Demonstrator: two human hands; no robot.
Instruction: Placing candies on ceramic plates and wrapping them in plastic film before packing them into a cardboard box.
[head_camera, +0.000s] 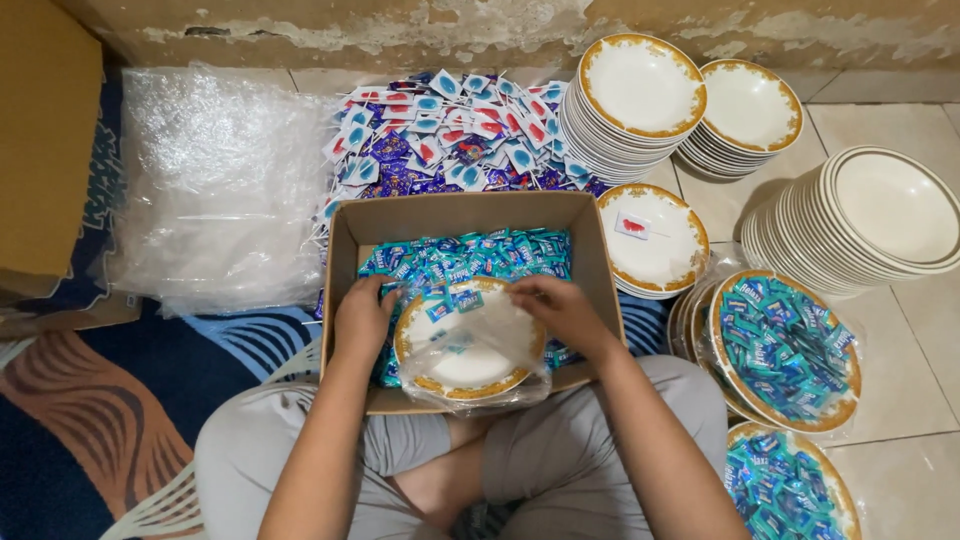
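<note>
Leftmost, a sheet of bubble wrap (215, 180) lies on the floor beside the cardboard box (470, 215). Inside the box, the left hand (362, 318) curls its fingers over the rim of a gold-rimmed plate (468, 350) in a clear plastic bag, resting on teal sachets (480, 255). The right hand (562, 308) pinches the bag's top edge, fingers nearly closed. Stacked plates (640, 95) stand further right.

Cardboard box (345, 240) at centre holding sachets (470, 255) and a bagged plate (465, 350), bubble wrap (220, 180) at nine o'clock, loose packets (440, 130) at twelve, plate stacks (635, 95) at one to three, filled plates (785, 350) at four
</note>
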